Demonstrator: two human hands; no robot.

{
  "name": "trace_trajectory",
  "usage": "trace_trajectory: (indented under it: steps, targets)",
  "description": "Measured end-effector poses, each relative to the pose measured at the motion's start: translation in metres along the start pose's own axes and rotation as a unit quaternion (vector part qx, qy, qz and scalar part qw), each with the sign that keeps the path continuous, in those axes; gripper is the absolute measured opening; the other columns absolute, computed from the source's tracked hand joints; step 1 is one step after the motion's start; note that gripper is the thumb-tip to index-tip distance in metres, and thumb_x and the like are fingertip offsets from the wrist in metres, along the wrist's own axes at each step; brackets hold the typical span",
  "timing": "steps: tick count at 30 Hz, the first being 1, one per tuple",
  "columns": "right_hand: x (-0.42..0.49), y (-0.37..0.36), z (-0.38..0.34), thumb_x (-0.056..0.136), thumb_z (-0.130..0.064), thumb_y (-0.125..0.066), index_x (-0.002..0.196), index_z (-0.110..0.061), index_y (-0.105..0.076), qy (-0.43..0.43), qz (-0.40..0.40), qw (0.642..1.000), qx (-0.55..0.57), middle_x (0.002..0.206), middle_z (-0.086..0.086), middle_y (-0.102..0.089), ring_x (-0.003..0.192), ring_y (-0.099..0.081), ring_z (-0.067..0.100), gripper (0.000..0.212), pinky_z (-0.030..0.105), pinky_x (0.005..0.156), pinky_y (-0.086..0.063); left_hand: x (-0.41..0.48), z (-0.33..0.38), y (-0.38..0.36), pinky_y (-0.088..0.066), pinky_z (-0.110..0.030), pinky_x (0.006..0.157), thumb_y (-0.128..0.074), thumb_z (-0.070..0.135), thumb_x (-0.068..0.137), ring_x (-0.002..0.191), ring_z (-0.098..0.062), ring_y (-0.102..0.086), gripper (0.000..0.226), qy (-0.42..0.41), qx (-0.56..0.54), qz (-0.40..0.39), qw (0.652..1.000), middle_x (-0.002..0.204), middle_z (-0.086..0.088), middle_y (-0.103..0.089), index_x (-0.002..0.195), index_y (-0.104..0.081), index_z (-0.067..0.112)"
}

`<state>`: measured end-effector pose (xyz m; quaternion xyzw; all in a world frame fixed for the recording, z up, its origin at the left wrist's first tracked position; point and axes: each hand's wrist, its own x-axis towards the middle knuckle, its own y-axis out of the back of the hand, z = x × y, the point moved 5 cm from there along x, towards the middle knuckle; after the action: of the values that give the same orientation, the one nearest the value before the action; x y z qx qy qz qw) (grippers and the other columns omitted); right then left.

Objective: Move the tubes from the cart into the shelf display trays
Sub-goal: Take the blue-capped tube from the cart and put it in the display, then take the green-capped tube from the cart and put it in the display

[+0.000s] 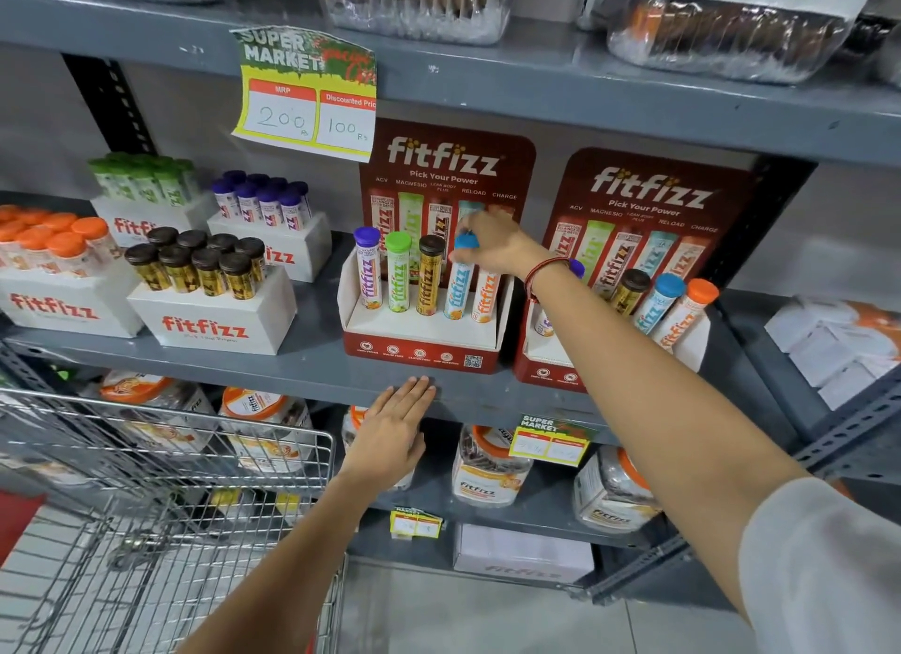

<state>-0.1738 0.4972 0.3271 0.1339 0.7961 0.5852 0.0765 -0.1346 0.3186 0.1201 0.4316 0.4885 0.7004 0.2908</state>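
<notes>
seating the blue-capped tube [459,282] into the left display tray [423,346]: right hand [490,246] is over the top of it, fingers pinched round the blue cap, tube foot already down in the fourth slot. grip at the cap makes sense, since the neighbours are too close to get fingers round the body.

tray row reads purple tube [368,268], green tube [399,273], brown tube [431,275], blue, then orange tube [485,295], matching the flavour order printed on the backing card [446,165]. all lean back slightly against the card, so the slots hold them tilted, labels facing out.

left hand [397,424] is flat and spread, holding nothing, fingertips on the front lip of the shelf [312,370] just below the tray. looks like a brace for the long reach, my guess.

right display tray [551,365] is partly hidden by the forearm; brown, blue and orange caps show, plus a bit of purple behind the wrist. can't tell whether its green slot is filled.

cart [161,463] sits lower left, touching distance from the shelf. can't see loose tubes in the basket from here; mesh and blur hide the bottom.

judgement: left tray is full once this one is let go. risk is nudging the orange tube, which touches the hand's side.
</notes>
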Motion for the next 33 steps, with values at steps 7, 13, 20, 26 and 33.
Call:
trace_trajectory:
  steps: [7,13,20,26,33]
  targets:
    - [0.002,-0.007,0.004,0.086,-0.039,-0.062,0.126,-0.011,-0.053,-0.018,0.019,0.999,-0.023,0.132,0.014,-0.05,0.123,-0.046,0.029,0.049,0.036,0.095,-0.043,0.0,0.001,0.005,-0.025,-0.049,0.103,-0.072,0.015,0.076,0.124,-0.027,-0.047,0.06,-0.005,-0.018,0.004,1.0,0.134,-0.013,-0.052,0.131,-0.05,0.005]
    - [-0.027,-0.007,-0.004,0.086,-0.023,-0.062,0.108,-0.004,-0.063,0.003,0.201,0.978,0.054,0.108,0.018,-0.064,0.104,-0.058,0.032,0.029,0.036,0.083,-0.05,-0.015,-0.018,0.033,-0.047,-0.045,0.089,-0.048,0.023,0.082,0.11,-0.028,-0.058,0.042,0.039,-0.062,0.047,0.996,0.118,-0.012,-0.064,0.117,-0.061,0.005]
    - [-0.066,-0.088,-0.072,0.085,-0.019,-0.062,0.098,-0.008,-0.067,0.084,0.162,0.975,0.129,0.096,0.011,-0.069,0.09,-0.062,0.027,0.018,0.039,0.078,-0.054,-0.103,-0.075,0.063,-0.046,-0.042,0.088,-0.054,0.017,0.081,0.104,-0.033,-0.058,0.041,0.202,-0.066,0.068,0.975,0.114,-0.017,-0.063,0.119,-0.058,0.001]
    - [-0.078,-0.201,-0.144,0.086,-0.021,-0.061,0.095,-0.007,-0.067,0.145,-0.022,0.978,0.146,0.093,0.013,-0.071,0.086,-0.065,0.028,0.017,0.041,0.075,-0.055,-0.204,-0.097,0.054,-0.045,-0.046,0.088,-0.063,0.011,0.084,0.107,-0.035,-0.054,0.039,0.359,-0.081,0.034,0.929,0.118,-0.019,-0.06,0.122,-0.057,0.002]
    - [-0.099,-0.339,-0.189,0.088,-0.017,-0.058,0.084,-0.005,-0.061,0.17,-0.238,0.955,0.051,0.081,0.012,-0.06,0.078,-0.059,0.027,0.013,0.031,0.065,-0.046,-0.279,-0.087,0.034,-0.048,-0.049,0.083,-0.06,0.012,0.08,0.099,-0.038,-0.059,0.035,0.445,-0.085,0.005,0.891,0.106,-0.02,-0.066,0.112,-0.062,-0.001]
